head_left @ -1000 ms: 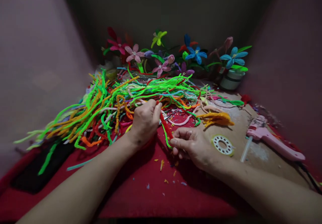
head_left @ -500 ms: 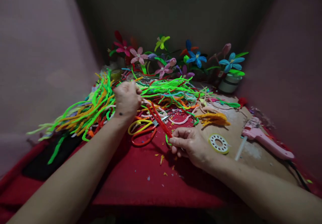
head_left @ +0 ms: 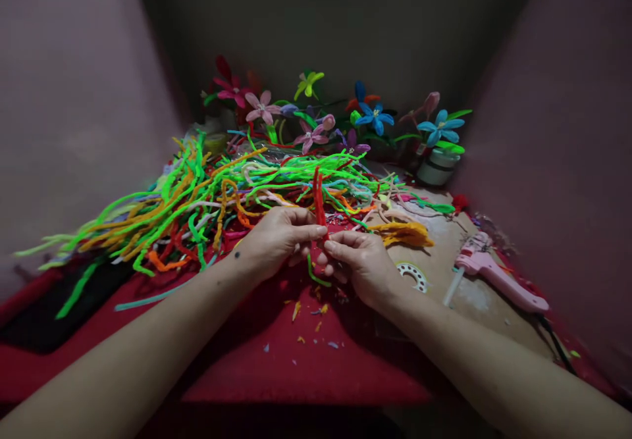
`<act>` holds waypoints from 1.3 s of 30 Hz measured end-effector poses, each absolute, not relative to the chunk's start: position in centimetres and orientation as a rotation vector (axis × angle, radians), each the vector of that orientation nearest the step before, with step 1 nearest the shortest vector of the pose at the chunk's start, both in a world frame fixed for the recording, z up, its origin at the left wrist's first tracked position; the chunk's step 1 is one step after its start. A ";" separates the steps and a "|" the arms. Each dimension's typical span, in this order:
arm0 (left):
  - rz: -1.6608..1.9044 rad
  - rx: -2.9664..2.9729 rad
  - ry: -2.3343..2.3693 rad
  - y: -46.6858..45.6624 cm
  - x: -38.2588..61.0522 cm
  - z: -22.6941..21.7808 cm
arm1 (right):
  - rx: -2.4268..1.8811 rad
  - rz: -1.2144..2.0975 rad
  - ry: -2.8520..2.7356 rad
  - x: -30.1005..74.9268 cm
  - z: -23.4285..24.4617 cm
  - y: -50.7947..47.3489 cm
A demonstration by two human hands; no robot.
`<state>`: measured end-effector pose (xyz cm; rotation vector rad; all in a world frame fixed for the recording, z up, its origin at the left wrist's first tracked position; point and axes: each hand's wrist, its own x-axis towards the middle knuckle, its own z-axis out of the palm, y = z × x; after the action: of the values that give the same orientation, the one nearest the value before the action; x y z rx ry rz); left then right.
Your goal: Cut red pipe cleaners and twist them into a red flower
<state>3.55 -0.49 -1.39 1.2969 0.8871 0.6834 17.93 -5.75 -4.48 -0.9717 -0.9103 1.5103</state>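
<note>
Place: a home craft corner
Evidence: heap of fuzzy multicoloured pipe cleaners (head_left: 197, 202) on a red cloth-covered table (head_left: 306, 366); finished pipe-cleaner flowers (head_left: 316, 120) along its far edge; pink glue gun (head_left: 494, 274) at its right edge

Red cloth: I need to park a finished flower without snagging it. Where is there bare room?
The red cloth between the forearms, nearer than the left hand and right hand, is free except for small scraps. A smaller bare patch lies on the brown board nearer than the pink glue gun. Beyond the hands the pipe cleaner pile is crowded.
</note>
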 end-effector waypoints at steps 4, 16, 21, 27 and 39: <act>0.728 1.237 0.866 -0.3 3.3 -2.0 | -0.984 1.504 -0.916 18.2 -4.6 -5.5; 0.813 1.149 0.827 0.0 3.5 -2.1 | -1.033 1.516 -0.985 18.0 -4.0 -5.6; 0.821 1.117 0.849 -0.2 3.6 -2.1 | -0.988 1.561 -0.970 18.1 -4.0 -5.5; 0.812 1.149 0.824 -0.2 3.8 -2.1 | -0.971 1.599 -0.948 18.1 -4.0 -5.3; 0.778 1.146 0.843 -0.2 3.8 -2.2 | -0.966 1.595 -0.993 18.1 -4.2 -5.2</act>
<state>3.76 -0.20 -2.19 1.1459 0.8435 0.7784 18.13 -5.16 -4.24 -0.9661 -0.9932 1.5952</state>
